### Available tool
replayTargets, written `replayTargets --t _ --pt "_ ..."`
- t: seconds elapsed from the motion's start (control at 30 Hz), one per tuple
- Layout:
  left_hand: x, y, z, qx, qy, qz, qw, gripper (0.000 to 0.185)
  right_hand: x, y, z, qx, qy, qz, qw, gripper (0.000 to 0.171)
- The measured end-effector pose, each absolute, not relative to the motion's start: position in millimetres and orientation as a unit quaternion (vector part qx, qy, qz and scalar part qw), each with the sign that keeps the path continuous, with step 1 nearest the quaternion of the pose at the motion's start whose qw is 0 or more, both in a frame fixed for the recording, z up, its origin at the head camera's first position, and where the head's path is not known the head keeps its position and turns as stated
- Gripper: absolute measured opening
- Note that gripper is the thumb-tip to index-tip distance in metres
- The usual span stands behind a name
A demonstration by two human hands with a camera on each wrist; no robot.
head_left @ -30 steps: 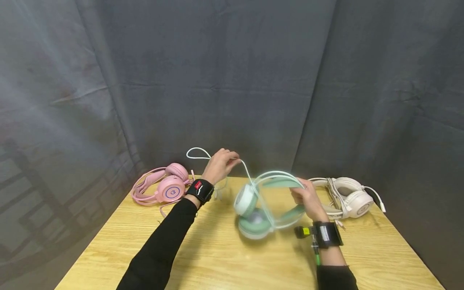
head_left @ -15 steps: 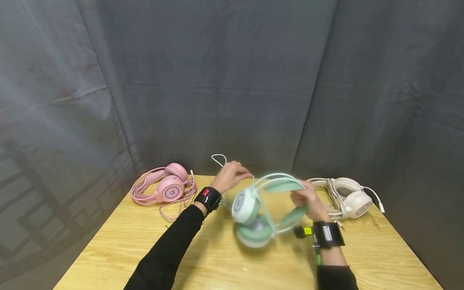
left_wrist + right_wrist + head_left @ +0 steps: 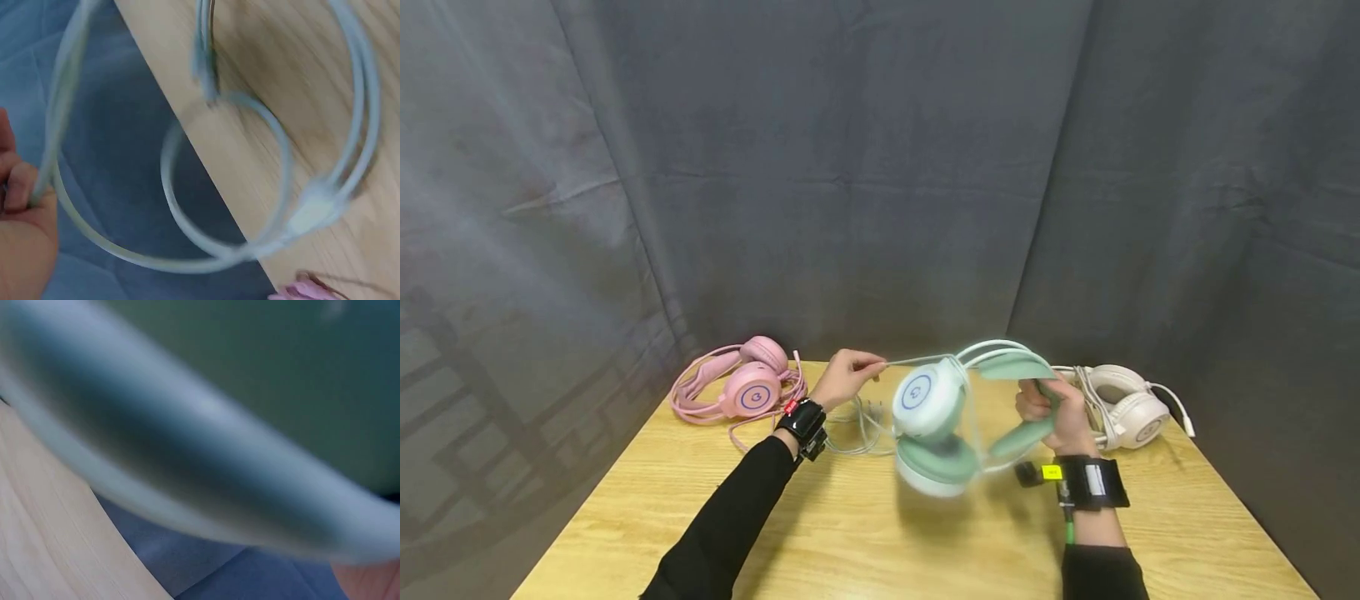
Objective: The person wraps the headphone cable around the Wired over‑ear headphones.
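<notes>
My right hand (image 3: 1060,414) grips the headband of a mint-green and white headset (image 3: 928,400), held above the table with its ear cups toward the left. Between thumb and fingers my left hand (image 3: 844,377) pinches the headset's pale cable (image 3: 917,361), drawn taut to the upper ear cup. More of that cable (image 3: 169,265) hangs in loops below the hand in the left wrist view, with a splitter block (image 3: 312,209) and the plug ends (image 3: 206,75). In the right wrist view the blurred headband (image 3: 206,406) fills most of the picture; only a bit of the hand shows.
A pink headset (image 3: 752,392) with a loose cord lies at the left back of the wooden table (image 3: 880,550). At the right back lies a cream headset (image 3: 1138,421), its cable wound around it. Grey curtains (image 3: 850,183) close off the back and sides.
My left hand first moved right and down, then back left, pulling the cable straight toward the ear cup. The mint headset and right hand shifted slightly right, and the cups turned.
</notes>
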State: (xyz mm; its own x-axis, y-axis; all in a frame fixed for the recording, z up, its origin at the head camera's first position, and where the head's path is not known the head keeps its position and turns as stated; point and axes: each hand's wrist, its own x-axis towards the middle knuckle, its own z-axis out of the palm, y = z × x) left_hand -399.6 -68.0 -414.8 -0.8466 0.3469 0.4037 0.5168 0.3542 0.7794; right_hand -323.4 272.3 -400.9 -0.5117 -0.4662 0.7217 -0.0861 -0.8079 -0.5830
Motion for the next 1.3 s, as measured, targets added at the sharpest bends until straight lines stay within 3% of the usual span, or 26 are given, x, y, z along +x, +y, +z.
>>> replayTargets --t 0.27,0.7,0.83,1.07,1.3 --pt "-402 -79 -432 -0.193 -0.844 -0.485 0.123 0.018 -324 283 -402 -0.425 0.218 -0.863 0.166 0.039" --pt "-377 -36 -440 -0.203 -0.934 -0.255 0.143 0.015 -327 284 -401 -0.235 0.094 -0.926 0.280 0.044" --pt "-371 -29 -449 -0.247 -0.937 -0.200 0.146 0.011 -326 281 -399 -0.166 0.070 -0.948 0.264 0.042" --pt "-358 -14 -464 -0.322 -0.931 -0.103 0.138 0.014 -321 276 -397 0.041 0.008 -0.983 0.178 0.025" --pt "-347 -1 -465 -0.360 -0.924 -0.059 0.118 0.013 -322 271 -395 0.083 0.009 -0.986 0.144 0.018"
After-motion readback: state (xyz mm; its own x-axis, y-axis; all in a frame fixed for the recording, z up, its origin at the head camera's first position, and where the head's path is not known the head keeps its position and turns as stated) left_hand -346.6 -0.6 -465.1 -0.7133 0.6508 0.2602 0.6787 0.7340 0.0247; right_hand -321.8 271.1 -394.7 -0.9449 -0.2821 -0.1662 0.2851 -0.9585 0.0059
